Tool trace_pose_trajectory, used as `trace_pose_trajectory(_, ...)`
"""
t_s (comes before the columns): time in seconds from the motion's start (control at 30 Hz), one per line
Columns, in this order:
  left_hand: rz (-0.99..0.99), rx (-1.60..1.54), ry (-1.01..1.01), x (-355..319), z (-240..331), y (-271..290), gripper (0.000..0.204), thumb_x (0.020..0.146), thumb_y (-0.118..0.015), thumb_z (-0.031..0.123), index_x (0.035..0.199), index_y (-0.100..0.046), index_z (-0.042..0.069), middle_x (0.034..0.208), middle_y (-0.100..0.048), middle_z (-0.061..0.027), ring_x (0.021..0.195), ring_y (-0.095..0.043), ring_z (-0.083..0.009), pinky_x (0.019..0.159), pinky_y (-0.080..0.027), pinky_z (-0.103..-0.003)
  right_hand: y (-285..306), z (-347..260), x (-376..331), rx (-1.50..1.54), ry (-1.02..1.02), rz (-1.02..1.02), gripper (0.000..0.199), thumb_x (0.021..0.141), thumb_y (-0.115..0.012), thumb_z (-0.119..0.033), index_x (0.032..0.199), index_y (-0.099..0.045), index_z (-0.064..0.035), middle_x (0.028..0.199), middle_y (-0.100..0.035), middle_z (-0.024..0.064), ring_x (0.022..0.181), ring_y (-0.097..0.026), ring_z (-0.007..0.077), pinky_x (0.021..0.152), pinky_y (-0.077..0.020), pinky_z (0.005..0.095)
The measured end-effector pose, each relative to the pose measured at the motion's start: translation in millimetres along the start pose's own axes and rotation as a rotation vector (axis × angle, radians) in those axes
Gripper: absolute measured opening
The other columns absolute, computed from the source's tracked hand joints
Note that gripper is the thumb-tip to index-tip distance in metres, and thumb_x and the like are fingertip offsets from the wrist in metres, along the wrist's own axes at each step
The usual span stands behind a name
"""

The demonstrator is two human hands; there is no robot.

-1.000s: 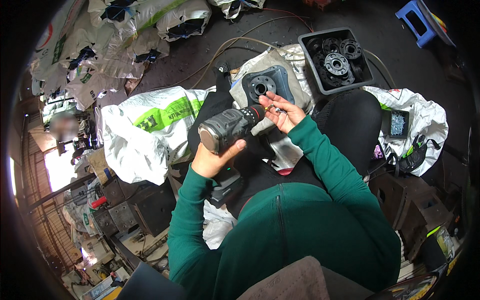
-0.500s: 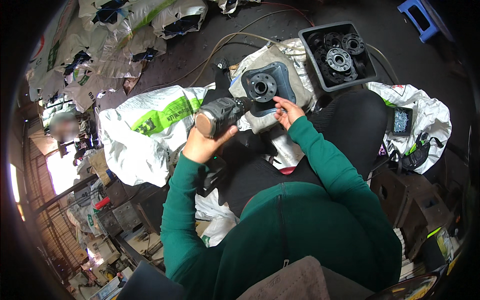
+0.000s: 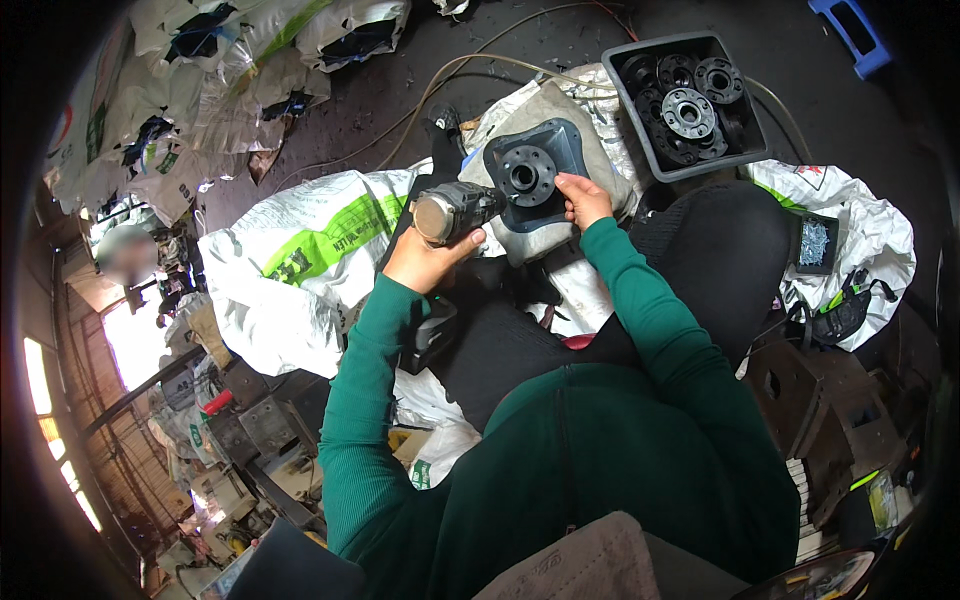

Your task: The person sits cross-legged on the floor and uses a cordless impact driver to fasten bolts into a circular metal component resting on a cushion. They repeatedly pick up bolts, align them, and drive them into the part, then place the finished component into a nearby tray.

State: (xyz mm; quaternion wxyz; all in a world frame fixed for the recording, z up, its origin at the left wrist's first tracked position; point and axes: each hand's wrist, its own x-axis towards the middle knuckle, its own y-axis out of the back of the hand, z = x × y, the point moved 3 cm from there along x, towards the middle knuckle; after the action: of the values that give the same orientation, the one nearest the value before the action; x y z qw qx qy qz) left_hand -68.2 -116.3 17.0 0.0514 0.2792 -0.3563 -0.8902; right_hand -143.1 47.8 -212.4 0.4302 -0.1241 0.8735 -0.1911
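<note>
My left hand (image 3: 428,258) grips a grey cordless power driver (image 3: 452,212), its nose pointed right at a dark metal plate with a round flanged hub (image 3: 530,172). That plate lies on a white sack over my lap. My right hand (image 3: 583,197) rests on the plate's right edge, fingers pinched at the hub's rim. Both sleeves are green.
A grey tray (image 3: 655,150) of several black flanged hubs stands at the upper right. White and green sacks (image 3: 300,260) lie to the left, cables (image 3: 450,75) run across the dark floor, a small box of screws (image 3: 815,243) sits at right, a blue stool (image 3: 855,35) at far right.
The driver has swung from over my lap up and toward the plate's hub. My right hand has moved off the driver's nose onto the plate's edge.
</note>
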Motion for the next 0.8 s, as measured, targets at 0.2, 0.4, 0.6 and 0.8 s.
trace_pose_trajectory(0.2, -0.115, 0.045, 0.08, 10, 12, 4, 0.053, 0.075, -0.074, 0.031, 0.113, -0.055, 0.0, 0.106, -0.062, -0.0107, 0.098, -0.058, -0.0195, 0.086, -0.045, -0.032, -3, -1, -2, -0.047, 0.01, 0.009, 0.027, 0.079, -0.071, -0.022, 0.098, -0.062, -0.0045, 0.067, -0.052, -0.0064, 0.053, -0.042, 0.0024, 0.044, -0.0356, 0.0177)
trace_pose_trajectory(0.4, -0.201, 0.131, 0.07, 22, 22, 1, 0.055, 0.074, -0.075, 0.033, 0.113, -0.055, 0.0, 0.106, -0.062, -0.0123, 0.099, -0.058, -0.0212, 0.086, -0.044, -0.032, -3, 1, 4, -0.053, 0.004, 0.037, 0.03, 0.078, -0.071, -0.022, 0.1, -0.061, -0.0038, 0.068, -0.053, -0.0056, 0.053, -0.043, 0.0024, 0.044, -0.0369, 0.0178)
trace_pose_trajectory(0.6, -0.186, 0.113, 0.126, 25, 17, -2, 0.058, 0.074, -0.074, 0.033, 0.116, -0.052, -0.001, 0.109, -0.06, -0.0127, 0.099, -0.058, -0.0219, 0.087, -0.044, -0.033, -8, 1, 6, -0.124, 0.023, 0.081, 0.032, 0.078, -0.072, -0.023, 0.099, -0.061, -0.0023, 0.068, -0.053, -0.0043, 0.052, -0.044, 0.0034, 0.044, -0.0389, 0.0178)
trace_pose_trajectory(0.8, -0.159, 0.058, 0.109, 27, 5, -8, 0.058, 0.075, -0.074, 0.034, 0.116, -0.052, 0.0, 0.109, -0.06, -0.0112, 0.099, -0.057, -0.0202, 0.087, -0.044, -0.032, -7, 1, 9, -0.153, 0.014, 0.066, 0.033, 0.078, -0.072, -0.023, 0.099, -0.06, -0.0015, 0.067, -0.052, -0.0036, 0.052, -0.045, 0.0038, 0.045, -0.0403, 0.0184)
